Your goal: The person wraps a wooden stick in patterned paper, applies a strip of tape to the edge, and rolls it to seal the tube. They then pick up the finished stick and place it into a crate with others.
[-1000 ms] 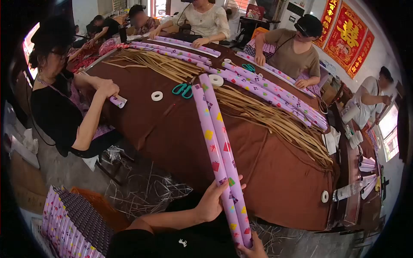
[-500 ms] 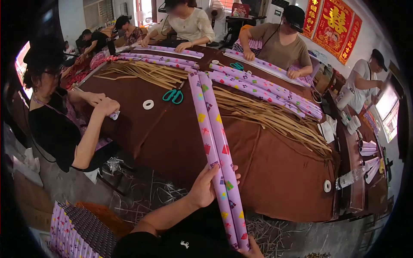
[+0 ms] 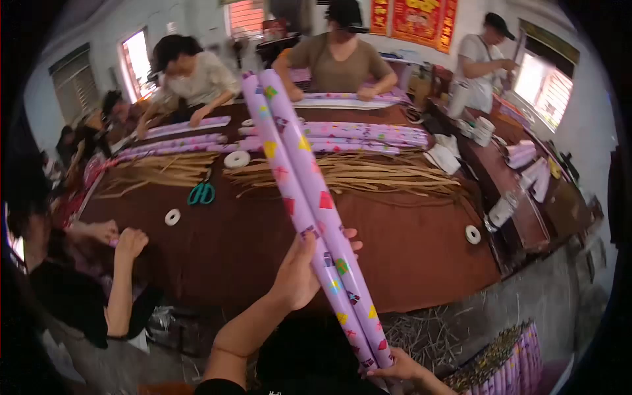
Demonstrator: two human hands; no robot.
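Two long rolls of lilac wrapping paper [image 3: 309, 187], printed with colourful gifts, lie side by side in a slanting pair before me. Around their middle wraps my left hand [image 3: 299, 273], its thumb in front and fingertips showing past the right edge. My right hand [image 3: 403, 366] grips the pair close to the lower end, where part of the hand is cut off by the frame. The upper ends of the rolls rise above the brown-covered table [image 3: 408, 243].
Brown paper strips [image 3: 355, 176], white tape rolls [image 3: 172, 217] and teal scissors [image 3: 201, 193] lie on the table. More lilac rolls [image 3: 368, 131] are beyond. Finished rolls stand bundled [image 3: 513, 365] at lower right. Co-workers sit or stand around the table; one [image 3: 122, 263] is close on the left.
My view has turned to the right. The pair of rolls has stayed in both hands and its upper end now sits higher and further left in view.
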